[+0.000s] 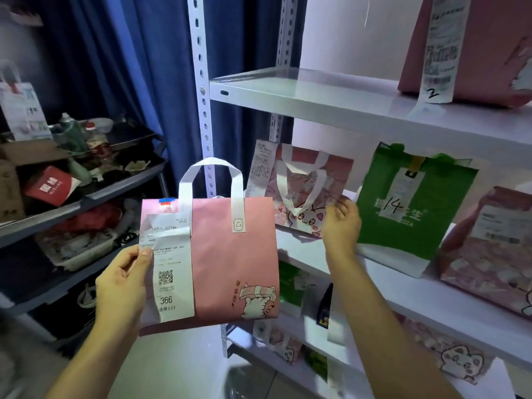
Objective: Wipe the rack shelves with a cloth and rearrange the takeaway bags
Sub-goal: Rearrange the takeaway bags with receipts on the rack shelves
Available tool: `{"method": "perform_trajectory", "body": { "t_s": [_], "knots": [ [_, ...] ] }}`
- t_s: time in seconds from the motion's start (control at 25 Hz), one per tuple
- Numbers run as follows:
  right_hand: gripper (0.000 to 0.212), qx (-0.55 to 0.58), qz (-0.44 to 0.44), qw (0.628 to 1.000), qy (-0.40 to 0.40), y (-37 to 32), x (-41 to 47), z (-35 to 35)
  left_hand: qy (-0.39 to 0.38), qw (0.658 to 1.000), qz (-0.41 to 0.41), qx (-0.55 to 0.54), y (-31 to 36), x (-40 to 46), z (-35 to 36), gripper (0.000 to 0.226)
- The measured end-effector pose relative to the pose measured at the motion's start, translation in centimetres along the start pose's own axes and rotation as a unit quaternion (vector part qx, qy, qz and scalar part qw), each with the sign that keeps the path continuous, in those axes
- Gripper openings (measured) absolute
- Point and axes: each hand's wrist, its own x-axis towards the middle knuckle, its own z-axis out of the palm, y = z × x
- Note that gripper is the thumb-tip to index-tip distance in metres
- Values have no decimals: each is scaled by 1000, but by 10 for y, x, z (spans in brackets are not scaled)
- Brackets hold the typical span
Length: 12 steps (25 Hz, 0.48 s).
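My left hand (126, 280) holds a plain pink takeaway bag (230, 260) with white handles in front of the white rack, thumb pinching its left edge over a receipt marked 366. My right hand (341, 223) grips the right edge of a patterned pink bag (305, 180) standing at the left of the middle shelf (403, 280). A green bag (411, 203) marked 14 stands just right of that hand. Another pink bag (495, 240) sits at the far right. No cloth is in view.
The upper shelf (316, 93) carries a pink bag (475, 47) with a receipt marked 2 at its right end. Lower shelves hold more pink and green bags (288, 283). A dark cart (86, 194) crowded with bottles and boxes stands left, before a blue curtain (138, 67).
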Motion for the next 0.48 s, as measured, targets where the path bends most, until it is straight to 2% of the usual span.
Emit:
{"method": "perform_trajectory", "body": {
  "t_s": [0.12,0.36,0.48],
  "knots": [
    [39,-50,31,998,12,11,35,13,7,1000,3,22,-9,0,3,12],
    [11,-46,67,996,36,19,55,28,-15,999,17,37,-17,9,-4,12],
    [8,-27,14,999,41,20,41,26,-25,999,22,38,-18,17,-10,13]
  ]
}}
